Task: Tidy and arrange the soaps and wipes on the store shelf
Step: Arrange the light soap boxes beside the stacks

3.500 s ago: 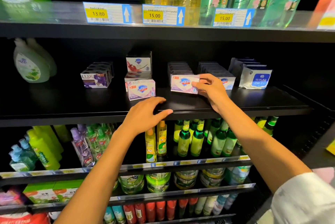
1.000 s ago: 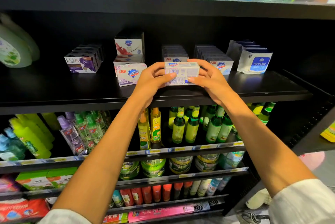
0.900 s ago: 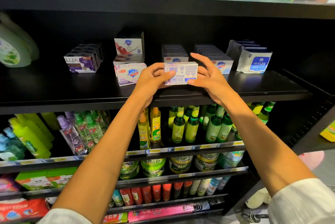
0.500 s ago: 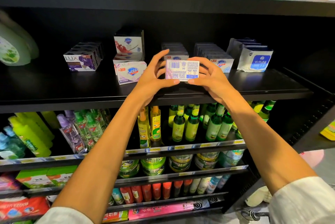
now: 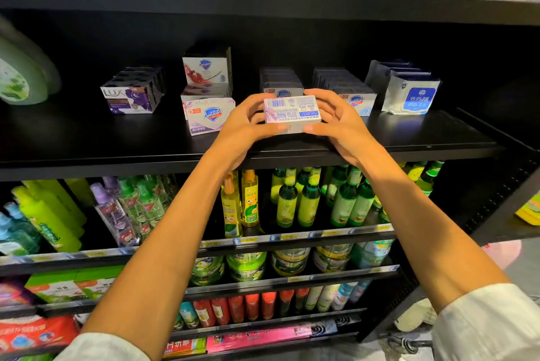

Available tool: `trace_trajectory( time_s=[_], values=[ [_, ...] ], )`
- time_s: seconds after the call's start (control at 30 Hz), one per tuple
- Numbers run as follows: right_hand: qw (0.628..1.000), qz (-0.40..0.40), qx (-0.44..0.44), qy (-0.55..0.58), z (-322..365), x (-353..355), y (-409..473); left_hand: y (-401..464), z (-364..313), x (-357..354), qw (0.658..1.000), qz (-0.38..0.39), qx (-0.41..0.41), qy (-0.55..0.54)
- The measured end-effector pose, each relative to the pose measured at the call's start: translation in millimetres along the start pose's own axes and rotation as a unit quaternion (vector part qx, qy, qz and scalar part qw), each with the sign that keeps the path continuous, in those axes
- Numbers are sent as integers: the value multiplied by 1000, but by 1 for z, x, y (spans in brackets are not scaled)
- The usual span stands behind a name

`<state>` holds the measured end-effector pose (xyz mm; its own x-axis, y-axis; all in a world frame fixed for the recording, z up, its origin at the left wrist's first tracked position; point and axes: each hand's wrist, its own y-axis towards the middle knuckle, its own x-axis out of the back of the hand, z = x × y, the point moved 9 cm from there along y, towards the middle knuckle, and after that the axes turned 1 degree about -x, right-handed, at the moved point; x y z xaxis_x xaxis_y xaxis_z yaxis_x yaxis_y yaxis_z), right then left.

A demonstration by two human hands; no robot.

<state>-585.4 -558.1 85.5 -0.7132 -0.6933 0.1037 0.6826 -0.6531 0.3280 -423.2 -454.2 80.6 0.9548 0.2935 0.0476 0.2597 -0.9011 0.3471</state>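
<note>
held item: pink soap box [image 5: 292, 113], barcode side facing camera, lifted just above the shelf [image 5: 409, 141] front
left hand [image 5: 244, 129]: fingers curled on the box's left end, thumb under
right hand [image 5: 339, 123]: fingers curled on its right end
behind the fingers: safeguard soap rows [image 5: 282, 85], look lined up
left of the fingers: loose safeguard box [image 5: 209, 116], skewed, in front of a stack; lux boxes [image 5: 131, 94] further left
right of the fingers: wipes packs [image 5: 410, 94], upright
progress: roughly midway; held box not placed, skewed box unstraightened
</note>
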Motion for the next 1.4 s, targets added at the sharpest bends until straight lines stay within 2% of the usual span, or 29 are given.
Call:
trace_trajectory(
  time_s=[0.2, 0.3, 0.5, 0.6, 0.7, 0.87, 1.0, 1.13, 1.4],
  values=[
    [1000, -20, -10, 18, 0, 1, 0, -4, -9, -7, 998, 35, -45, 34],
    [999, -15, -17, 25, -1, 0, 1, -4, -9, -6, 997, 26, -52, 52],
    [998, 8, -8, 55, -1, -2, 1, -2, -6, 3, 998, -16, -43, 40],
    [999, 15, 10, 30, 3, -3, -1, -1, -2, 4, 999, -22, -27, 21],
    [1000, -1, 14, 3, 2, -1, -1, 0, 1, 0, 1000, -9, -14, 10],
    [999, -39, 10, 23, 3, 1, -3, -1, -1, -5, 1000, 9, -9, -5],
    [999, -42, -1, 33, 5, -1, -4, -1, -3, 3, 999, -21, -26, 24],
    [999, -36, -15, 29, 4, -3, -3, -2, -2, 6, 998, -55, -8, 15],
    [999, -20, -21, 16, 3, -1, -5, -5, -3, 3, 997, -65, 27, 1]
  ],
)
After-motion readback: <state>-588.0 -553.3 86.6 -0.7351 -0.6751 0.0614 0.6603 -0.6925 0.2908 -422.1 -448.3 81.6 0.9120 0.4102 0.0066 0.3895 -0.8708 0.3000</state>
